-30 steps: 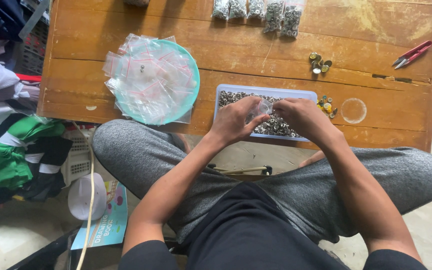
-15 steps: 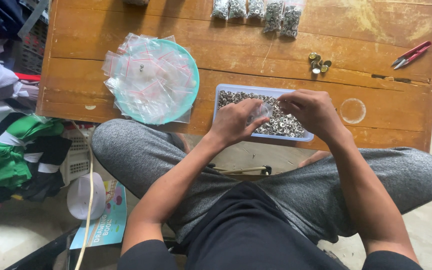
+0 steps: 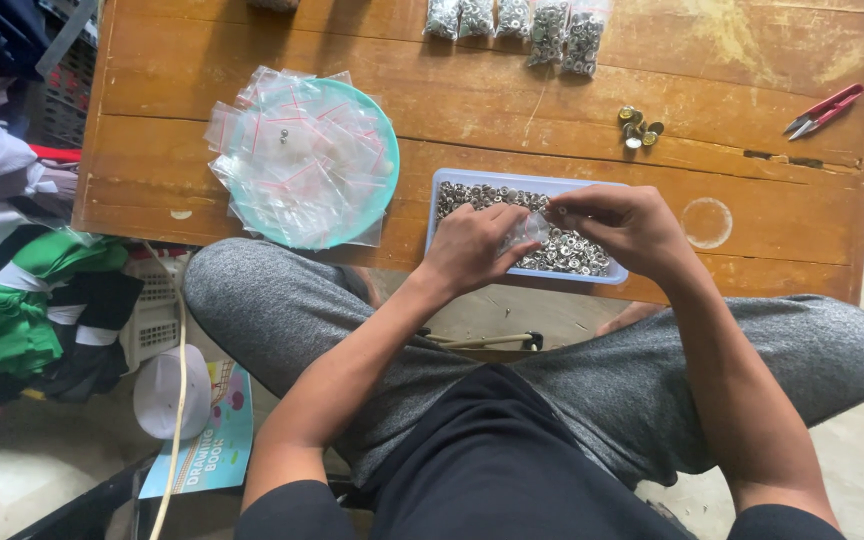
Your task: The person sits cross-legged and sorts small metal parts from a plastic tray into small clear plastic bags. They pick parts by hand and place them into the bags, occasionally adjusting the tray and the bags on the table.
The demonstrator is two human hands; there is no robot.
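1. A person sits cross-legged at a low wooden worktop (image 3: 472, 90), seen from above.
2. Both hands meet over a pale rectangular tray (image 3: 452, 185) full of small silver metal rings, near the worktop's front edge.
3. The left hand (image 3: 472, 245) and right hand (image 3: 624, 225) together pinch a small clear plastic bag (image 3: 532, 228), each grip closed on it.
4. Left of the tray, a teal plate (image 3: 382, 170) carries a heap of empty clear bags.
5. Filled bags (image 3: 552, 25) line the far edge; red snips (image 3: 824, 108) lie far right.
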